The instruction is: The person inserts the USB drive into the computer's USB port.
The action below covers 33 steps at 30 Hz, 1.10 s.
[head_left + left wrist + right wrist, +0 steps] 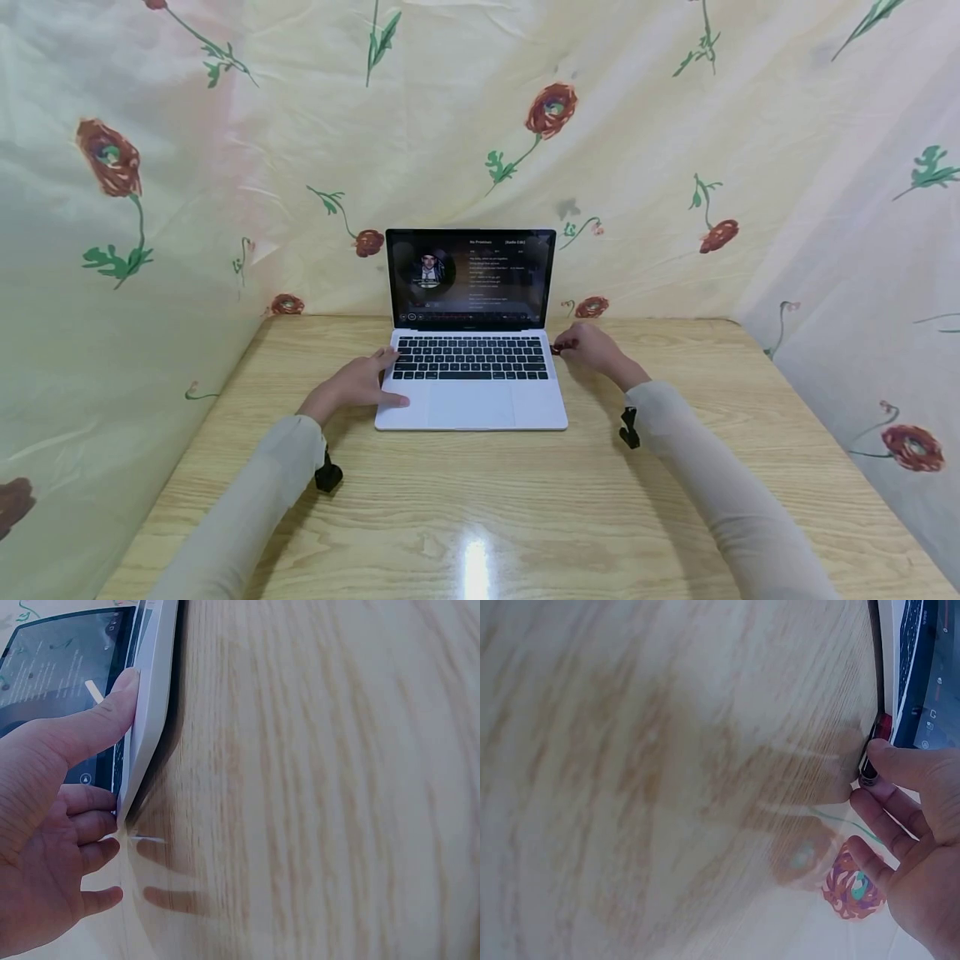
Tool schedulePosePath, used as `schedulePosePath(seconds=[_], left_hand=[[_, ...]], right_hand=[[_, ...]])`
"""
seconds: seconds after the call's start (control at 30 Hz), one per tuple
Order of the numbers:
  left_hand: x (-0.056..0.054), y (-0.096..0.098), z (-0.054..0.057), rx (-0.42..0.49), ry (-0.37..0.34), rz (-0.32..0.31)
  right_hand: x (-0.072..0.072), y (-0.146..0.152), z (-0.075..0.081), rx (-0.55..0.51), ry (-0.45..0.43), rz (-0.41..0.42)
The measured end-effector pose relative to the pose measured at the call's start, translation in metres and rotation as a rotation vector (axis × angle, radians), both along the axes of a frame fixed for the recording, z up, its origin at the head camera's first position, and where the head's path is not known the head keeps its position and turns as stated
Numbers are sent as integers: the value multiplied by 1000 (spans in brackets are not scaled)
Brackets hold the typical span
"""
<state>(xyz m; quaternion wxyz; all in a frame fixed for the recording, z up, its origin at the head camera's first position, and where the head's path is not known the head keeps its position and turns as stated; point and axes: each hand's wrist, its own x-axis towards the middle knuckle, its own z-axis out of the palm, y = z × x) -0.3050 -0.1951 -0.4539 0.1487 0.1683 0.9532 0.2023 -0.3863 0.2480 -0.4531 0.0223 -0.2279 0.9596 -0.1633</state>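
Note:
A silver laptop (471, 408) stands with its lid raised and its dark screen (472, 279) lit, showing a round picture and lines of text. My left hand (354, 386) rests on its left side: the thumb lies on the palm rest, and the other fingers reach toward the side edge, spread and fairly straight. At the opposite side, my right hand (596, 352) pinches a small red-and-black USB stick (869, 761) between thumb and fingers. The stick's red end is right at the laptop's side edge; the lower fingers hang loosely below it.
The laptop stands on a light wood table (450, 500) near its back edge. A cream cloth printed with red flowers (637, 150) hangs behind and at both sides. A black wrist strap piece (630, 427) hangs under the right sleeve, another (328, 475) under the left.

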Motion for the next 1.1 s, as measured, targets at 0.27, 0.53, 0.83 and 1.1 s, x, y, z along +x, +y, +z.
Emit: schedulePosePath(seconds=[0.27,0.53,0.83,1.1], left_hand=[[1,-1,0,6,-4,7],[-2,-1,0,2,-6,15],[-2,-1,0,-3,0,2],[0,1,3,-4,-12,8]], right_hand=[[0,0,0,4,-1,6],[2,-2,3,-17,-29,-25],[2,-5,5,-24,-62,-69],[4,-3,9,-36,-62,-64]])
